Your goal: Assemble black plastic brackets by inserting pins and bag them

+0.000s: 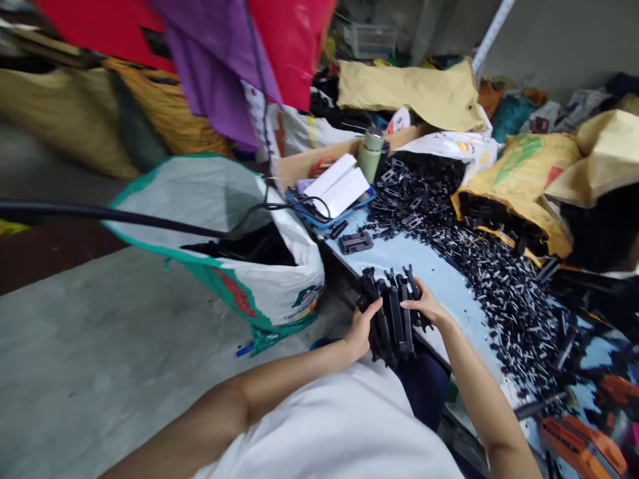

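Note:
Between my two hands is a bundle of long black plastic parts [394, 319] with forked ends, held upright over my lap at the table's edge. My left hand [362, 329] grips the bundle from the left, thumb pressed on the front. From the right, my right hand [426, 305] closes round the same bundle, thumb across the parts. Just beyond on the blue tabletop [414, 256] lies a flat black plastic piece [355, 243]. To the left stands a white woven sack [279, 286] with a green rim, its mouth open and black pieces inside.
Heaps of small black parts [519, 313] cover the table's right side. A yellow sack [519, 173] spills onto them. Behind are a blue tray [344, 216] with white boxes and a green flask [370, 154]. Orange tools [584, 442] lie lower right. A black cable [114, 214] crosses the sack.

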Demonstrator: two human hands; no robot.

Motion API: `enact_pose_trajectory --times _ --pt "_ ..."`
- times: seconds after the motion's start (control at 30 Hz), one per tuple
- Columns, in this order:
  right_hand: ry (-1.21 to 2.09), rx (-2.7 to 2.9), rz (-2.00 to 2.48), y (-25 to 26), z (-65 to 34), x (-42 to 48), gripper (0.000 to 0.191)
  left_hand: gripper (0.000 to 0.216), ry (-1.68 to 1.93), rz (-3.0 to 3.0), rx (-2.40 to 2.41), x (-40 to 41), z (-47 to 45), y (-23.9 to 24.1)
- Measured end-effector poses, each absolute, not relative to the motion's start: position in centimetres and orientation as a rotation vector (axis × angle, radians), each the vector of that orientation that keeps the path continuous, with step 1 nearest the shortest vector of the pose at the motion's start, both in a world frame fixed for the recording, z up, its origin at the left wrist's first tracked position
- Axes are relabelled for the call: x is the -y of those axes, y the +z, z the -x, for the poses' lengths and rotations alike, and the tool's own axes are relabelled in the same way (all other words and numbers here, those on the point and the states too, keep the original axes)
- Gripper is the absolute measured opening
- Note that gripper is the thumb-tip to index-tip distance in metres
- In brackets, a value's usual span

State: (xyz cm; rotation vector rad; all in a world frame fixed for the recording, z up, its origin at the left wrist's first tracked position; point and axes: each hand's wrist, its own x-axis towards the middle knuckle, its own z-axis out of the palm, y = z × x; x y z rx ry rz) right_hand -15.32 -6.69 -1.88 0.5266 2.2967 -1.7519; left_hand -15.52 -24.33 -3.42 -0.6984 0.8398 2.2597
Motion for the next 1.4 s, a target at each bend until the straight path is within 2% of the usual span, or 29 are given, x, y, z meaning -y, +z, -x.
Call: enact_pose_trajectory --times 0.13,0.3,0.43,0.57,0.67,0.77,0.83,0.93,1.1,1.4 --pt "-1.843 -2.345 -0.253 1.8 22.4 12.2 0.071 0.026 2.325 0.601 -0.79 30.3 21.4 0.7" --pt "-1.905 -2.094 0.034 4.3 33.3 24.0 0.06 0.026 2.511 0.615 -1.183 40.4 29.1 4.9" --pt "-1.802 -1.946 0.19 3.4 36.9 30.4 0.048 0.033 2.34 0.737 -1.653 45.2 32.8 6.0" --pt "-1.84 -2.155 0.175 0.5 34.8 28.9 0.058 0.036 2.097 0.787 -1.969 45.9 33.7 4.3" --pt "-1.866 -2.335 0.121 -1.2 31.5 23.1 0.059 0.046 2.083 0.549 -2.238 43.5 32.3 2.6" --pt "-1.803 -2.528 -0.074 -2.1 28.3 16.4 0.043 0.056 2.181 0.027 -2.467 38.2 29.8 1.4" --pt "-1.718 -2.647 -0.253 -2.7 26.5 12.5 0.034 0.05 2.097 -0.397 -2.498 33.6 28.8 0.5" --pt "-1.594 -2.738 -0.473 -3.8 24.5 8.1 0.026 0.033 1.653 -0.772 -2.555 26.1 29.9 -0.9" --pt "-1.501 -2.781 -0.692 -5.4 21.4 3.4 0.022 0.031 0.905 -0.719 -2.833 16.3 36.2 -2.0" --pt "-1.597 -2.764 -0.886 -7.7 18.0 -0.5 0.03 0.024 0.714 -0.827 -2.817 7.9 39.4 -2.6"
